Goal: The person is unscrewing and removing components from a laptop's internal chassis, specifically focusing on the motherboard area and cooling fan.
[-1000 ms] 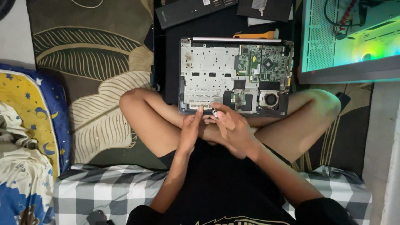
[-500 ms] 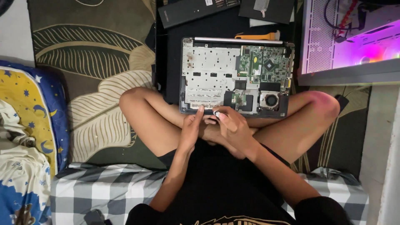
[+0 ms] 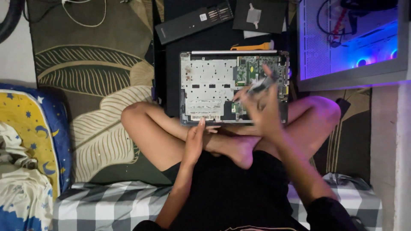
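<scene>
Sitting cross-legged in a view from above, a person works on an opened laptop lying bottom-up at centre frame, its bare metal chassis and green circuit board exposed. At far left lies star-printed bedding; next to it, a leaf-patterned rug. The left hand rests at lower centre, fingers extended together with the fingertips touching the laptop's near edge — open, gripping nothing. Above the laptop, at upper centre, sit a long black bar-shaped case and an orange pry tool. The right hand hovers over the circuit board at centre right, fingers pinched on a small grey part, blurred; what it is cannot be told. At upper right, a desktop computer case glows blue. Judged from here, the risks are dropping the small part onto the board or into the rug, where it could be lost — and dim light makes a slip likelier.
</scene>
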